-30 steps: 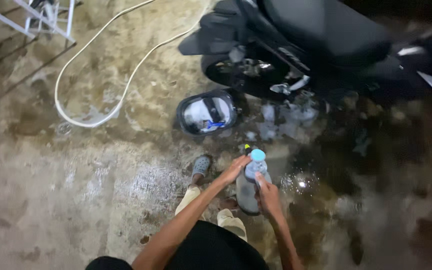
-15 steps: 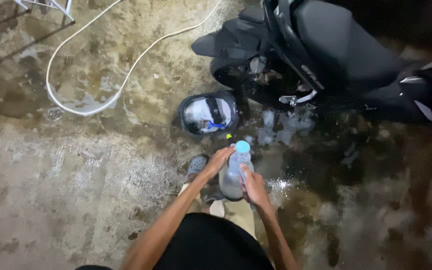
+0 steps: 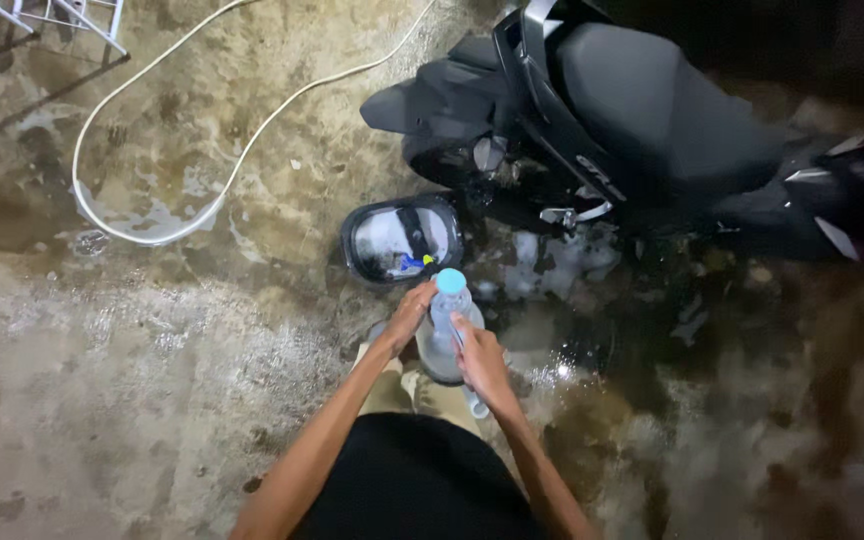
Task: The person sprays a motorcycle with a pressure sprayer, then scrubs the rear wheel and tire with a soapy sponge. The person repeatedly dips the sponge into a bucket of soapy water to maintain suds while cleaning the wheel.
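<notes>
— What's changed since half a second ago?
— Little: we still grasp the clear bottle point(image 3: 444, 335) in both hands, left hand point(image 3: 409, 314) and right hand point(image 3: 479, 358), above the wet floor point(image 3: 132, 370).
— Around us?
— A dark basin point(image 3: 400, 240), white hose point(image 3: 167, 120), black scooter point(image 3: 642, 130) beyond.

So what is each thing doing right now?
Bottle: upright, blue cap on, held in both hands.
Left hand: gripping the bottle's side.
Right hand: gripping the bottle's other side.
Bucket: open, on the ground.
Hose: lying looped.
Scooter: parked, foam beneath.
Ground: wet.
</notes>
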